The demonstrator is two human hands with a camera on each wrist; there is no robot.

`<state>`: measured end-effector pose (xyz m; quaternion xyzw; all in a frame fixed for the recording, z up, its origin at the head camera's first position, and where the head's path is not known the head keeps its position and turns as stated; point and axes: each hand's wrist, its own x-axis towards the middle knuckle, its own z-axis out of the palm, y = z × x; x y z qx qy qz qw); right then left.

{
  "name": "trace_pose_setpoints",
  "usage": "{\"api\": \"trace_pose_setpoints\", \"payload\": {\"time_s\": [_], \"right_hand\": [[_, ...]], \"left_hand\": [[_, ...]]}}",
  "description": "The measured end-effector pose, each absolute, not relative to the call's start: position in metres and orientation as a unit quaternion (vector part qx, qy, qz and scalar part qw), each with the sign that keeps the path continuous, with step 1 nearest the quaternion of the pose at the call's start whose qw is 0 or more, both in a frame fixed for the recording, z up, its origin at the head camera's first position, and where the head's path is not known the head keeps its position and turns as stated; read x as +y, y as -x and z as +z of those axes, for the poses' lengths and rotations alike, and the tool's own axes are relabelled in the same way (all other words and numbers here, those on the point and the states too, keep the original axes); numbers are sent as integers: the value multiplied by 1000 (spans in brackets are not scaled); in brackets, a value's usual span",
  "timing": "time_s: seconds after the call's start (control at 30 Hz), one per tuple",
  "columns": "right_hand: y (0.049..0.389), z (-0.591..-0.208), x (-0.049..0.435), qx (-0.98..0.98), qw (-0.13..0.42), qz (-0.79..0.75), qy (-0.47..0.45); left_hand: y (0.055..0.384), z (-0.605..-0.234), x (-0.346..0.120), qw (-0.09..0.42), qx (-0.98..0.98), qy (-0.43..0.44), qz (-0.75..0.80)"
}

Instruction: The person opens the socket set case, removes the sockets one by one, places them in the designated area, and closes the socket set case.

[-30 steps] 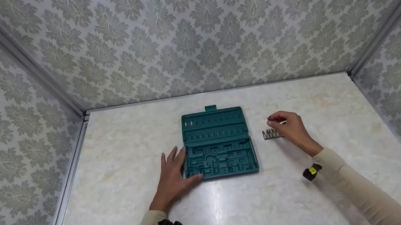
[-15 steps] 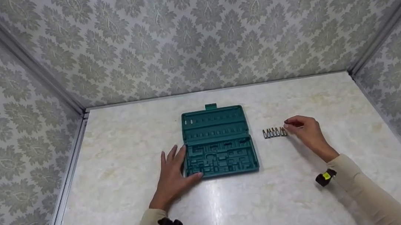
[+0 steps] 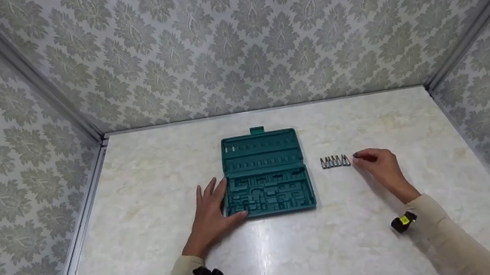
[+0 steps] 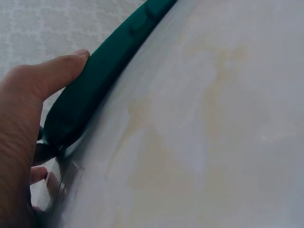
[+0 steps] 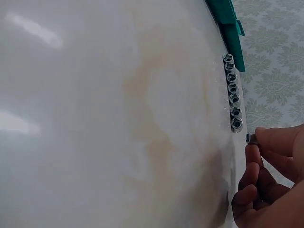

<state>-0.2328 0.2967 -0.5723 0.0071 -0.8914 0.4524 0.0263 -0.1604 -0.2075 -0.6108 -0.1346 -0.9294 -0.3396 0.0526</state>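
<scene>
A green plastic case lies unfolded on the table. My left hand spans its near left corner, fingers fairly straight along the left side; in the left wrist view the thumb touches the rim. To the right of the case, several metal sockets lie side by side in a row; square holes show in their ends in the right wrist view. Just past the right end of that row, my right hand pinches one more small socket between thumb and forefinger.
The case lid lies back, with two small light pieces at its upper left. Moulded recesses fill the case's near half. Patterned walls enclose the back and sides of the marbled table.
My right hand has moved right and a little toward me, from above the socket row to beyond its right end, uncovering the row. The left hand and case have stayed put.
</scene>
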Motion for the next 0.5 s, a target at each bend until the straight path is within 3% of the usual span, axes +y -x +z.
{"api": "trace_pose_setpoints", "payload": {"time_s": [0.5], "right_hand": [[237, -580, 292, -893, 39, 449, 13]], "left_hand": [[160, -613, -208, 53, -927, 133, -346]]}}
